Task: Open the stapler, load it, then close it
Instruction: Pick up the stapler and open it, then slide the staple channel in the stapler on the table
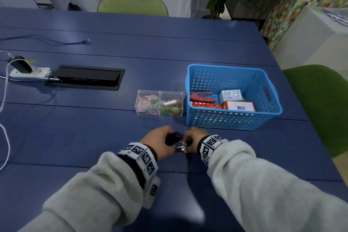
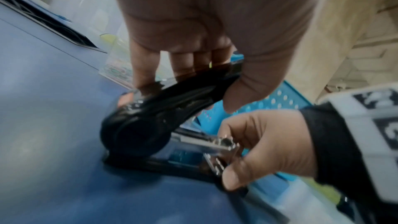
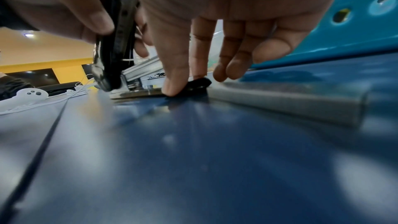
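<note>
A black stapler (image 1: 176,142) lies on the blue table (image 1: 94,137) close in front of me, between both hands. My left hand (image 1: 158,140) grips its black top cover (image 2: 155,117) with fingers and thumb, and the cover is swung up off the silver magazine (image 2: 206,142). My right hand (image 1: 194,138) holds the front end of the base (image 3: 198,83), index fingertip (image 3: 170,88) pressing it onto the table and thumb (image 2: 234,176) against it. Whether staples lie in the magazine cannot be seen. Small staple boxes (image 1: 239,106) sit in the blue basket (image 1: 226,68).
The basket stands just behind my right hand and also holds a red stapler (image 1: 202,97). A clear two-part box of coloured paper clips (image 1: 159,102) sits left of it. Farther left are a black cable hatch (image 1: 86,77), a power strip (image 1: 28,71) and loose cables.
</note>
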Motion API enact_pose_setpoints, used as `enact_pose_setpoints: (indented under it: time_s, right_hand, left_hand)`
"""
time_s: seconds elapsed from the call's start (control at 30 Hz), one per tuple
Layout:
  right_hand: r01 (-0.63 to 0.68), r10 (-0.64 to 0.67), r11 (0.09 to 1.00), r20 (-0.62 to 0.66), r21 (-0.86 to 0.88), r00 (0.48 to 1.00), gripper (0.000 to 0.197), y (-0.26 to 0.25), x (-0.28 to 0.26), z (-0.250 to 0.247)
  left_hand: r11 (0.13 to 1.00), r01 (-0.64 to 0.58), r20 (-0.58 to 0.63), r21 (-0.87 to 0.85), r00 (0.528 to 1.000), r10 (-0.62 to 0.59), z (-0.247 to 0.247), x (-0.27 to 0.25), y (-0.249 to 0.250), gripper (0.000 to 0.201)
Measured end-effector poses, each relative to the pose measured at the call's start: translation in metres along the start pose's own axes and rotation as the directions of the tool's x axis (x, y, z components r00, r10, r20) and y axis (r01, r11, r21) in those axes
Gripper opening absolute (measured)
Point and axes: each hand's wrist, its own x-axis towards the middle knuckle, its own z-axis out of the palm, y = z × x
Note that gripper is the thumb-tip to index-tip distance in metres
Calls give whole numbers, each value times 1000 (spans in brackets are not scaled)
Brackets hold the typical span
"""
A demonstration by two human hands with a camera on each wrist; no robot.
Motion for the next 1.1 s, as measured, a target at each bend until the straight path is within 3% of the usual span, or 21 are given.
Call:
enact_pose_setpoints:
  time_s: [0.17, 0.27, 0.33, 0.43, 0.57, 0.67, 0.9, 1.1]
  right_hand:
    - [9, -9, 1000, -23, 13, 1000, 34, 0, -2, 2]
    - [4, -4, 1000, -27, -3, 1000, 33, -1, -1, 2]
    - [7, -8, 1000, -22, -30, 1000, 33, -3, -2, 2]
    - [3, -3, 1000, -28, -31, 1000, 33, -4, -2, 2]
    - [3, -4, 999, -26, -32, 1000, 34, -5, -3, 1]
    - [5, -6, 999, -16, -36, 1000, 34, -6, -5, 0]
    - [21, -21, 999, -3, -50, 1000, 34, -5, -7, 0]
    - [12, -12, 1000, -14, -21, 1000, 44, 12, -19, -10]
  left_hand:
    - [974, -35, -138, -225, 990, 4, -20, -24, -27, 24]
    - [976, -40, -191, -212, 982, -2, -32, -37, -48, 23]
    - [991, 20, -190, -132, 981, -45, -41, -41, -64, 21]
    - [991, 129, -156, 30, 980, -123, -50, -43, -79, 27]
    - [984, 144, -58, 103, 989, -139, -47, -40, -81, 21]
    - [959, 146, 2, 244, 988, -151, -39, -34, -78, 34]
    - [933, -17, 221, 360, 973, -68, -13, -19, -54, 63]
    - [898, -76, 246, 433, 969, -37, -3, -10, -50, 65]
